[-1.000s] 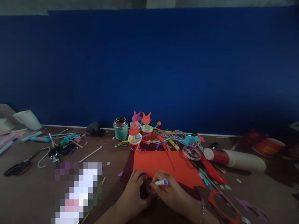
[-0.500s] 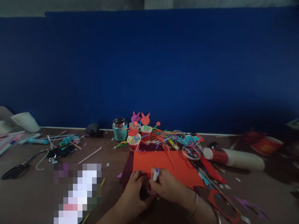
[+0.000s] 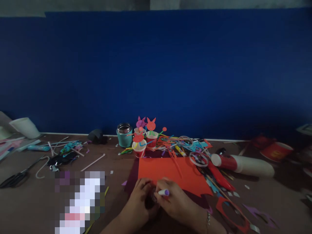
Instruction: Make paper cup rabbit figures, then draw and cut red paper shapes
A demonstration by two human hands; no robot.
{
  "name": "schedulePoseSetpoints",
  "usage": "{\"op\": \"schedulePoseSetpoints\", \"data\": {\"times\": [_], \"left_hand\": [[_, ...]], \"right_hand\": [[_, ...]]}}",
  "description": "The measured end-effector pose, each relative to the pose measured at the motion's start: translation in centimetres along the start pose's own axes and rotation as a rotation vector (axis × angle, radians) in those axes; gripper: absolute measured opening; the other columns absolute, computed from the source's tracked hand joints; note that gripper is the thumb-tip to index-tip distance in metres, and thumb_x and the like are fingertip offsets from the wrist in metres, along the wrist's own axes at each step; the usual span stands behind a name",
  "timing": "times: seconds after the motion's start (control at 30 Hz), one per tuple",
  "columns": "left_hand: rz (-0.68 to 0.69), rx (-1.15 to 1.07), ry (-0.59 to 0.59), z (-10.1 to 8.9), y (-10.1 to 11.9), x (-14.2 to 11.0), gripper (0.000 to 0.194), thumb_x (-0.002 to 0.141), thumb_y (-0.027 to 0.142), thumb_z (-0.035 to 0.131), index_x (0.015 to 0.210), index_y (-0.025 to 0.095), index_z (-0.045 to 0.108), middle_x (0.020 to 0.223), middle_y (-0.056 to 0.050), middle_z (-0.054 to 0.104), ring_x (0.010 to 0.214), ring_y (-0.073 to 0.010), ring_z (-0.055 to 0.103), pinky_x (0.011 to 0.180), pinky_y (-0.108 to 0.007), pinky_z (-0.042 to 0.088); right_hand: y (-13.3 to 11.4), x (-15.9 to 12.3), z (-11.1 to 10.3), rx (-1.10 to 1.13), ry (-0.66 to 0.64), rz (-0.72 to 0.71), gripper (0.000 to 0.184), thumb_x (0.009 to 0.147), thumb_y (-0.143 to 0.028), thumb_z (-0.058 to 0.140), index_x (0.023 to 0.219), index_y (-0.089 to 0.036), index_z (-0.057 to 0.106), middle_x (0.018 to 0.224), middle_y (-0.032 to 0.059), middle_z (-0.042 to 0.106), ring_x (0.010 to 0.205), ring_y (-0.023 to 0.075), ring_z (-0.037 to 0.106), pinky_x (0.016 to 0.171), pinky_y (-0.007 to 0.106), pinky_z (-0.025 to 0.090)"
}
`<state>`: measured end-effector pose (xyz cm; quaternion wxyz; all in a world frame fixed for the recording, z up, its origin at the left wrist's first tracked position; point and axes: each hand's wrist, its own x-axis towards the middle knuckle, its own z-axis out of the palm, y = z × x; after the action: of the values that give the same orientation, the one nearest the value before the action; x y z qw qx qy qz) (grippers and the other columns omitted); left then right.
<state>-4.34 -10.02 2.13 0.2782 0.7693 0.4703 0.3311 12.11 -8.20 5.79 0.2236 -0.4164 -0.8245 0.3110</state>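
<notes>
In our right hand (image 3: 173,199), the fingers pinch a slim white-and-purple marker (image 3: 163,192). Our left hand (image 3: 140,200) curls its fingers around a small, shadowed round object (image 3: 153,196).

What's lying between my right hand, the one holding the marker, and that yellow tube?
The head view shows mainly the orange sheet between your right hand and the yellow tube, with a thin orange strip lying over it.
</notes>
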Motion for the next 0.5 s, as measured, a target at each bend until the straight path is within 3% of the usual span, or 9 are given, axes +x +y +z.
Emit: {"op": "schedulePoseSetpoints", "data": {"times": [0.1, 0.17, 0.27, 0.5], "left_hand": [[-0.027, 0.034, -0.010, 0.1, 0.0, 0.1, 0.038, 0.067, 0.021, 0.065, 0.105, 0.019, 0.059, 0.111, -0.011, 0.054, 0.106, -0.0251, 0.049, 0.093, -0.040, 0.042], [-0.031, 0.061, -0.012, 0.2, -0.2, 0.0, 0.042, 0.064, 0.018, 0.066, 0.106, 0.018, 0.059, 0.114, -0.011, 0.054, 0.109, -0.0260, 0.048, 0.096, -0.041, 0.041], [-0.043, 0.082, -0.022, 0.2, -0.6, -0.1, 0.046, 0.061, 0.015, 0.066, 0.106, 0.016, 0.058, 0.117, -0.012, 0.053, 0.112, -0.0267, 0.047, 0.098, -0.041, 0.039], [-0.031, 0.087, -0.048, 0.0, -0.2, -0.4, 0.047, 0.066, 0.023, 0.069, 0.111, 0.022, 0.057, 0.120, -0.010, 0.053, 0.114, -0.0254, 0.046, 0.099, -0.040, 0.038]], "right_hand": [[1.7, 0.2, 0.1, 0.358, 0.112, 0.201, 0.017, 0.082, -0.027, 0.047, 0.067, -0.020, 0.045, 0.062, -0.0031, 0.050, 0.060, 0.0128, 0.048, 0.057, 0.024, 0.038], [2.9, 0.3, 0.1, 0.550, 0.291, 0.335, 0.023, 0.079, -0.036, 0.051, 0.064, -0.021, 0.041, 0.053, -0.0056, 0.046, 0.052, 0.0121, 0.045, 0.052, 0.024, 0.036], [4.0, 0.1, -0.2, 0.739, 0.454, 0.409, 0.028, 0.075, -0.046, 0.057, 0.066, -0.020, 0.048, 0.056, -0.0033, 0.055, 0.058, 0.0147, 0.053, 0.057, 0.026, 0.039], [4.8, -0.1, -0.5, 0.799, 0.441, 0.431, 0.041, 0.070, -0.058, 0.059, 0.077, -0.018, 0.062, 0.071, 0.0045, 0.068, 0.071, 0.0209, 0.062, 0.066, 0.032, 0.046]]}}
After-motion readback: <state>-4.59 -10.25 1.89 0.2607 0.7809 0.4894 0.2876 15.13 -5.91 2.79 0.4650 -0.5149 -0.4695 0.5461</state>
